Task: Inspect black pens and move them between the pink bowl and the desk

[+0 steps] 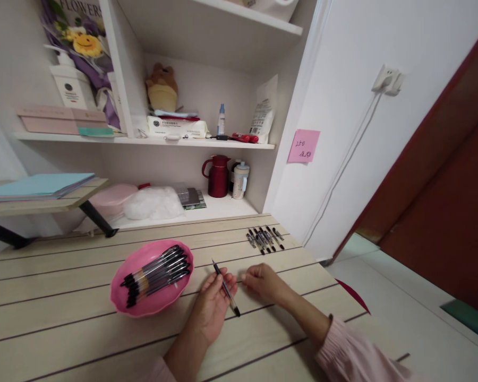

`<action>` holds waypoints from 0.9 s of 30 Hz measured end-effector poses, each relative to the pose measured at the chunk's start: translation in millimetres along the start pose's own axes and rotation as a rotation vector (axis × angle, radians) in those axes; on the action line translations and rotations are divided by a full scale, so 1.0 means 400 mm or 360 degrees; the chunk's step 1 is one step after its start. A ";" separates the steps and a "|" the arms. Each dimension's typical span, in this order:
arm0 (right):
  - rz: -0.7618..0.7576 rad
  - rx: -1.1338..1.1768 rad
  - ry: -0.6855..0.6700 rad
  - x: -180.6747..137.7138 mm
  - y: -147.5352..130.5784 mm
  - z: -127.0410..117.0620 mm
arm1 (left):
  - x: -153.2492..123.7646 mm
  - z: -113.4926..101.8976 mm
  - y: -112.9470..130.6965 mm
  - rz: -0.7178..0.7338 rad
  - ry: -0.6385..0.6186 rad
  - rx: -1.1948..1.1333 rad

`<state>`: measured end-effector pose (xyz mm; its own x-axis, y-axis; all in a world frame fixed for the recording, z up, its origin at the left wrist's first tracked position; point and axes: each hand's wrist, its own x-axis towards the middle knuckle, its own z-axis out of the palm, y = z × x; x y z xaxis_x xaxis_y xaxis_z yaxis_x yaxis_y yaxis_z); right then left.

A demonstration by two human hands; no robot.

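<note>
My left hand [212,307] is closed around a black pen [225,289], held slanted above the wooden table [63,323]. My right hand [263,282] rests just to the right of it, fingers pinched together near the pen's middle; what they grip is too small to make out. A pink bowl [137,309] to the left of my hands holds several black pens [157,275]. A row of several small dark pen parts [264,239] lies on the table beyond my right hand.
Behind the table stand white shelves [143,141] with a red jug [218,176], a white cup [240,180], a plastic bag [153,202] and boxes. A pink sticky note [303,146] hangs on the wall. A red door [442,201] stands at right.
</note>
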<state>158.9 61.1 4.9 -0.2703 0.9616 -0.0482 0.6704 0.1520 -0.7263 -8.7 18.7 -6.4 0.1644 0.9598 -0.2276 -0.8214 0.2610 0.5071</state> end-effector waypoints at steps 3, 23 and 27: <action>-0.0114 0.0458 -0.0131 -0.063 -0.020 0.064 | 0.008 0.001 -0.001 0.0035 0.0030 -0.0037; 0.0472 -0.0782 0.0682 0.101 0.016 -0.016 | -0.005 0.002 0.012 -0.0166 -0.0056 0.0106; 0.0519 -0.0815 0.0698 0.108 0.021 -0.013 | -0.009 0.005 0.012 -0.0158 -0.0049 0.0129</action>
<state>156.6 105.2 0.2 0.2260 0.9626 0.1491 0.9360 -0.1722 -0.3069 -12.0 16.8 -1.4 0.2605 0.9312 -0.2550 -0.7537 0.3612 0.5490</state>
